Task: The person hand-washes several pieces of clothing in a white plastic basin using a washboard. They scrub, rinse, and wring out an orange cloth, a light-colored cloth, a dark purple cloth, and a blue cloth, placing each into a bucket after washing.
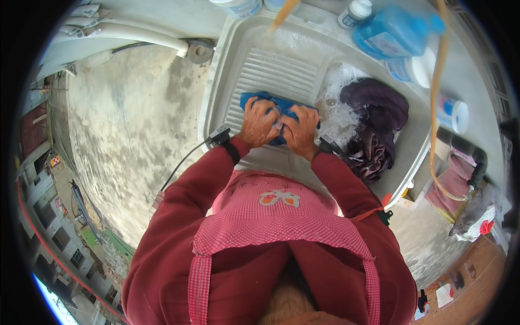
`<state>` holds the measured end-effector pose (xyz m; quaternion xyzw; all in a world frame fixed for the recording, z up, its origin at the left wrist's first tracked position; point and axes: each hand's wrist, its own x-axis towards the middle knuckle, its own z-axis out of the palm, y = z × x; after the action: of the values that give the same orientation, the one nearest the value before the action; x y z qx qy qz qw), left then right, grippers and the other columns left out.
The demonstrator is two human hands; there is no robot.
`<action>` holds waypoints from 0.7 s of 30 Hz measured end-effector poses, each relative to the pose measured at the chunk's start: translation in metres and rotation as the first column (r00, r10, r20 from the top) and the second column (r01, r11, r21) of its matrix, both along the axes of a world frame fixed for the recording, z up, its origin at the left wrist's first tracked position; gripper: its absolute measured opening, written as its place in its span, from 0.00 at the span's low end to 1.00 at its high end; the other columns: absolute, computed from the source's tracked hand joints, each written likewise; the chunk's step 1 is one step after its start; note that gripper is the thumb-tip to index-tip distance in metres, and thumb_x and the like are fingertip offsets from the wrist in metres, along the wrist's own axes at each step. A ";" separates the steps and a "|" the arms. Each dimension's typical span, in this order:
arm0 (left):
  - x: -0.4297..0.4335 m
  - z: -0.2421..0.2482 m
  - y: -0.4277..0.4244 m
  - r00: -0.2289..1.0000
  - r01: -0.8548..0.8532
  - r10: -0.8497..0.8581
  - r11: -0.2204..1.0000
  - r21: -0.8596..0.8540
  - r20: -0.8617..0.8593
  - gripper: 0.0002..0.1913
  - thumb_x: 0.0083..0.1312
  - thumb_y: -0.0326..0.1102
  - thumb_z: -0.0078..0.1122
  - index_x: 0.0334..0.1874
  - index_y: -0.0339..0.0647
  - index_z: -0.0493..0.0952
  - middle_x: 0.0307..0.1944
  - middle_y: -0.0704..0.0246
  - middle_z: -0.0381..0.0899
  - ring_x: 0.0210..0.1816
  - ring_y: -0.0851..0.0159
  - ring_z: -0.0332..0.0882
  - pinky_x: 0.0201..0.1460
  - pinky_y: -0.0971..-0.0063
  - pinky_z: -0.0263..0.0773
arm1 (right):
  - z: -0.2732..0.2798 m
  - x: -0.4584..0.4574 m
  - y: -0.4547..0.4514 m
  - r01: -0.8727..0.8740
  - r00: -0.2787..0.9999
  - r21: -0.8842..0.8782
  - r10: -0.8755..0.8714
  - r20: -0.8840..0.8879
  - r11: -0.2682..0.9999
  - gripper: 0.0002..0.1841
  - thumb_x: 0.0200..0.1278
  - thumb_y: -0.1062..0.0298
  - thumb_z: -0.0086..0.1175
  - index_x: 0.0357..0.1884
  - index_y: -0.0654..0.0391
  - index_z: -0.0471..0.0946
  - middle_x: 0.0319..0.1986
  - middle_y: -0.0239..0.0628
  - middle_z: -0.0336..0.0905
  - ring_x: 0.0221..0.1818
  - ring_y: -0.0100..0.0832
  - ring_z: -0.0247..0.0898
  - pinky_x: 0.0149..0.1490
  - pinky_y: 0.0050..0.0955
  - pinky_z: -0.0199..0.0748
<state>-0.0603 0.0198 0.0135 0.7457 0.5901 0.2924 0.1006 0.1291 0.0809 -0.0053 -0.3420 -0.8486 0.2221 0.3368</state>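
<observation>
A wet blue cloth [264,96] lies bunched across the lower part of the ribbed washboard [280,71] moulded into a pale laundry sink [206,101]. Both hands grip it side by side, knuckles up and nearly touching: my left hand [260,122] on its left half, my right hand [301,129] on its right half. Some suds cling between the fingers. To the right, in the sink's basin, dark purple wet fabric [375,109] sits heaped in foamy water [339,105]. The undersides of the hands are hidden.
Along the far ledge stand a white bottle [354,14], a large blue jug [392,32] and several white tubs [453,113]. A tan hose [436,93] hangs at the right, and another blurred length crosses the sink's far edge. Concrete floor [134,122] lies left of the sink.
</observation>
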 end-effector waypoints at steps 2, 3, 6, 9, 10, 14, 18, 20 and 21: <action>-0.010 -0.023 0.041 0.999 -0.035 0.034 0.996 -0.083 -0.014 0.14 0.65 0.44 0.64 0.46 0.45 0.81 0.50 0.59 0.80 0.56 0.47 0.77 0.63 0.47 0.69 | -0.024 -0.017 0.043 -0.031 0.999 -0.047 0.033 0.042 0.998 0.08 0.60 0.65 0.57 0.39 0.51 0.83 0.51 0.44 0.80 0.53 0.52 0.74 0.60 0.52 0.65; -0.013 -0.035 0.067 0.989 -0.078 0.064 0.992 -0.095 -0.137 0.13 0.66 0.42 0.62 0.47 0.45 0.83 0.47 0.60 0.80 0.54 0.48 0.78 0.59 0.51 0.70 | -0.036 -0.029 0.069 0.004 1.000 -0.049 -0.003 0.017 0.999 0.07 0.63 0.64 0.54 0.37 0.50 0.82 0.46 0.42 0.81 0.50 0.52 0.73 0.57 0.51 0.65; -0.017 -0.052 0.113 0.941 -0.295 0.289 0.956 -0.007 -0.178 0.18 0.70 0.52 0.62 0.52 0.50 0.86 0.59 0.59 0.81 0.65 0.44 0.74 0.64 0.42 0.68 | -0.050 -0.046 0.110 0.165 0.970 -0.062 -0.151 0.190 0.984 0.15 0.71 0.59 0.55 0.54 0.47 0.87 0.52 0.43 0.83 0.58 0.53 0.73 0.66 0.54 0.64; -0.005 -0.039 0.089 0.855 -0.507 0.484 0.856 -0.104 -0.189 0.25 0.70 0.63 0.61 0.59 0.56 0.87 0.67 0.57 0.78 0.73 0.40 0.67 0.69 0.32 0.62 | -0.033 -0.041 0.081 0.384 0.901 0.069 -0.390 0.188 0.921 0.20 0.75 0.51 0.57 0.64 0.42 0.85 0.62 0.52 0.78 0.66 0.58 0.69 0.73 0.56 0.59; 0.001 -0.031 0.072 0.840 -0.538 0.519 0.833 -0.126 -0.160 0.27 0.71 0.65 0.61 0.61 0.57 0.87 0.69 0.56 0.77 0.75 0.38 0.65 0.70 0.29 0.60 | -0.023 -0.028 0.062 0.301 0.952 -0.258 -0.274 0.136 0.918 0.24 0.75 0.44 0.59 0.69 0.38 0.82 0.70 0.58 0.70 0.73 0.62 0.63 0.78 0.59 0.54; 0.018 -0.017 0.008 0.935 -0.339 0.346 0.936 -0.094 0.075 0.26 0.68 0.62 0.64 0.57 0.49 0.86 0.65 0.60 0.79 0.70 0.44 0.69 0.74 0.38 0.55 | -0.004 -0.008 -0.009 0.298 0.954 -0.253 -0.298 0.038 0.921 0.18 0.75 0.50 0.58 0.59 0.43 0.85 0.64 0.53 0.75 0.68 0.58 0.67 0.72 0.58 0.58; 0.018 -0.024 0.017 0.964 -0.265 0.266 0.963 -0.042 0.022 0.15 0.66 0.45 0.65 0.50 0.46 0.85 0.57 0.59 0.81 0.60 0.46 0.74 0.65 0.47 0.64 | -0.015 -0.011 0.004 0.212 0.976 -0.122 -0.204 0.069 0.970 0.12 0.69 0.58 0.57 0.49 0.49 0.85 0.57 0.48 0.79 0.60 0.53 0.73 0.66 0.52 0.62; 0.014 -0.027 0.036 0.966 -0.258 0.256 0.962 -0.087 -0.032 0.11 0.66 0.42 0.64 0.44 0.44 0.83 0.51 0.58 0.80 0.52 0.45 0.76 0.58 0.47 0.67 | -0.021 -0.016 0.030 0.163 0.984 -0.134 -0.151 0.094 0.978 0.08 0.62 0.63 0.56 0.40 0.52 0.83 0.49 0.44 0.81 0.52 0.53 0.75 0.59 0.51 0.65; 0.012 -0.027 0.044 0.972 -0.232 0.229 0.969 -0.081 -0.041 0.11 0.66 0.41 0.64 0.43 0.43 0.83 0.50 0.58 0.80 0.51 0.45 0.76 0.57 0.47 0.67 | -0.023 -0.017 0.041 0.106 0.993 -0.104 -0.101 0.059 0.989 0.07 0.62 0.64 0.55 0.37 0.52 0.82 0.46 0.43 0.81 0.51 0.53 0.75 0.57 0.51 0.66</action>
<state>-0.0483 0.0633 -0.0138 0.6716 0.6863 0.2648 0.0882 0.1120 0.1219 -0.0285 -0.4091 -0.8254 0.2402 0.3062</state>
